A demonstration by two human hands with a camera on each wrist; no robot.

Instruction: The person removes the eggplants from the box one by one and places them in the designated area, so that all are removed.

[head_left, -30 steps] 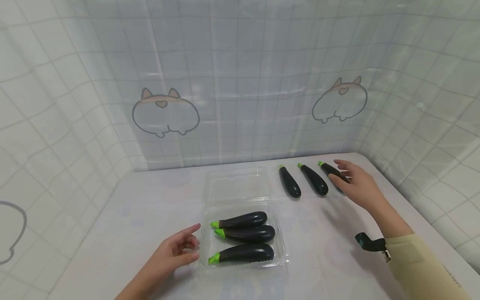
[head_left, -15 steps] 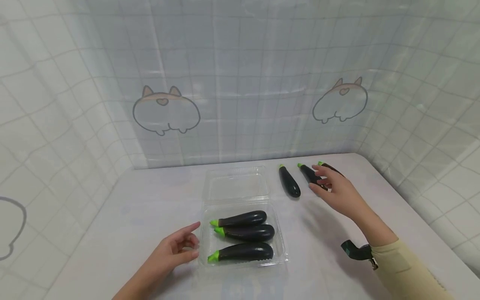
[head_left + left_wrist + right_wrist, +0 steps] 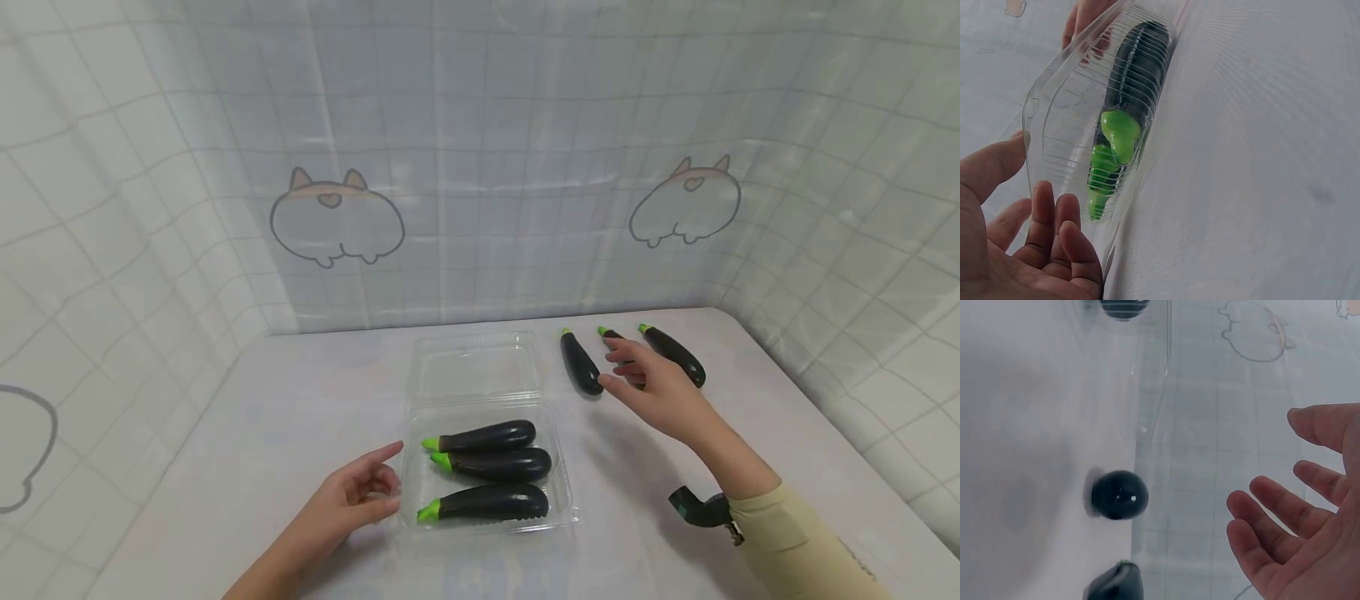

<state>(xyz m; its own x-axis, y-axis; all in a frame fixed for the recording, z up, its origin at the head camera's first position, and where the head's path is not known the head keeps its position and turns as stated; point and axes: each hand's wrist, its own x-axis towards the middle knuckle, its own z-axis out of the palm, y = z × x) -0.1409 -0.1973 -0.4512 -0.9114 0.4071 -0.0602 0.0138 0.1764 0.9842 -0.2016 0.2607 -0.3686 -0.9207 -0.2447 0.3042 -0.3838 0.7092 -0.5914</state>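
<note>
Eggplants (image 3: 495, 502) lie in two groups of three on a pale table (image 3: 300, 417), one group in a clear container and the other loose at the back right. At far left, tabletop spreads from the table's left edge to a person's left hand (image 3: 352, 496), its fingers loosely bent and grasping nothing, just beside the container's left side; whether the thumb touches the rim cannot be told. The clear container (image 3: 413, 469) stands near the middle, its lid (image 3: 474, 367) folded back toward the table's rear edge. Inside, three eggplants lie crosswise, green stems to the left, the rear two close together, the front one slightly apart. To the right of the container, a strip of tabletop runs forward past the loose row, whose stems point to the rear edge. Above that row's middle eggplant (image 3: 612, 333), partly hiding it, hovers the right hand (image 3: 660, 396), fingers parted, holding nothing and clear of the produce. The rightmost eggplant (image 3: 677, 354) lies beyond it, with more tabletop out to the right edge.
</note>
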